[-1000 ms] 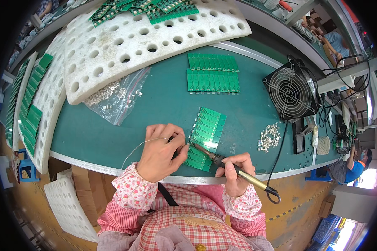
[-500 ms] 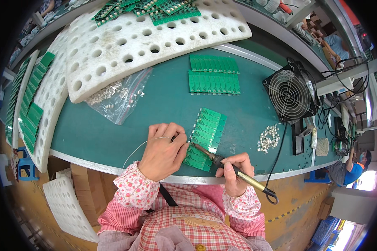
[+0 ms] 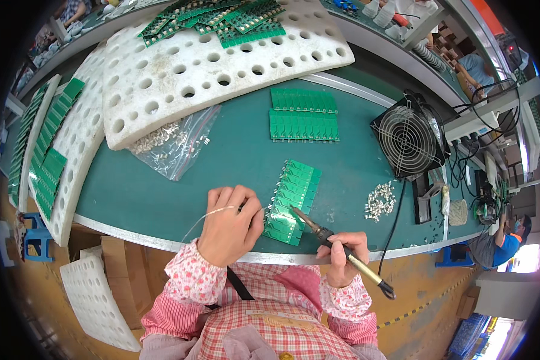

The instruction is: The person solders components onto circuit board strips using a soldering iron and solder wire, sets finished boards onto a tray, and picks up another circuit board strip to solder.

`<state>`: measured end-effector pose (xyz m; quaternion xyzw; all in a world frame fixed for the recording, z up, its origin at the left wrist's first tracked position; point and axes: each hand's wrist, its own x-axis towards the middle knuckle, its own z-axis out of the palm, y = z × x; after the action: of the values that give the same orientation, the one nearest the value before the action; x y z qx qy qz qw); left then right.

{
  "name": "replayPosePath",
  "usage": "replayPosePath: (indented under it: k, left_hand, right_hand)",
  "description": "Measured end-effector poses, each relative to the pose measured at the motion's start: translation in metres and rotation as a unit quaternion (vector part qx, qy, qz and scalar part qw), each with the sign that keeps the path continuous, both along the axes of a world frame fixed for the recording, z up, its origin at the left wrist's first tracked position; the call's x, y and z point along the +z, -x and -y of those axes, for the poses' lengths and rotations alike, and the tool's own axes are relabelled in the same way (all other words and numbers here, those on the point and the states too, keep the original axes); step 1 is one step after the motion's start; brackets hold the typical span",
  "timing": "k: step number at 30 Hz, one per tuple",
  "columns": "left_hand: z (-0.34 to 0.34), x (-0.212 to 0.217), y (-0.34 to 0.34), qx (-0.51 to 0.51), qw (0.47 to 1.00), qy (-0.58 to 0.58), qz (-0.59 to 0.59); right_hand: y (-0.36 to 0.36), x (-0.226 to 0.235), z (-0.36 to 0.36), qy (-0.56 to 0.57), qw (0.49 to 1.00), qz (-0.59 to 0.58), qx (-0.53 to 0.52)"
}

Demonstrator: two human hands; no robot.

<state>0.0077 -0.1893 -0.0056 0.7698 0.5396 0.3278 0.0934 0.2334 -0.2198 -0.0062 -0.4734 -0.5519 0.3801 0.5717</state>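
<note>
Green board (image 3: 290, 201) just inside the desk's (image 3: 156, 207) near edge
Your right fingers (image 3: 355, 241) grip the soldering iron (image 3: 325, 234), your left fingers (image 3: 255, 223) pinch the wire (image 3: 210, 214); open room stretches left toward the foam sheet (image 3: 78, 156).

Workbench top (image 3: 234, 153): a dull green surface is bounded along its near side by a pale metal edge (image 3: 132, 236), bowed by the lens.
Floor (image 3: 420, 336): an ochre-yellow expanse is crossed at lower right by a black-and-yellow striped line (image 3: 424, 303).
Seating: a blue stool (image 3: 39, 235) is seen at far left; a second blue stool (image 3: 453, 257) is partly hidden beyond the bench at right.
Overhead structure: the upper right is spanned by a metal frame (image 3: 427, 28).
Grey block (image 3: 495, 291): a box-like form is placed at right.
Light: bright white openings (image 3: 527, 258) are shown at the right rim; windows or doorways cannot be distinguished.
</note>
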Motion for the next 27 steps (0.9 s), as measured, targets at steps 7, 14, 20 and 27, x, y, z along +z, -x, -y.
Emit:
replayPosePath:
  k: [7,14,20,27]
  left_hand:
    - [0.031,0.024,-0.02,-0.112,0.993,-0.024,-0.022]
    - [0.042,0.012,-0.005,-0.089,0.995,0.019,-0.029]
    - [0.047,0.011,0.01,-0.036,0.997,0.056,0.051]
    - [0.02,0.009,0.017,0.065,0.983,0.061,0.162]
  right_hand:
    - [0.008,0.019,-0.005,-0.149,0.908,0.384,0.073]
    - [-0.003,0.019,-0.005,-0.163,0.887,0.413,0.13]
    - [-0.011,0.007,0.0,-0.142,0.928,0.336,0.074]
    - [0.002,0.007,0.009,-0.03,0.999,0.038,-0.004]
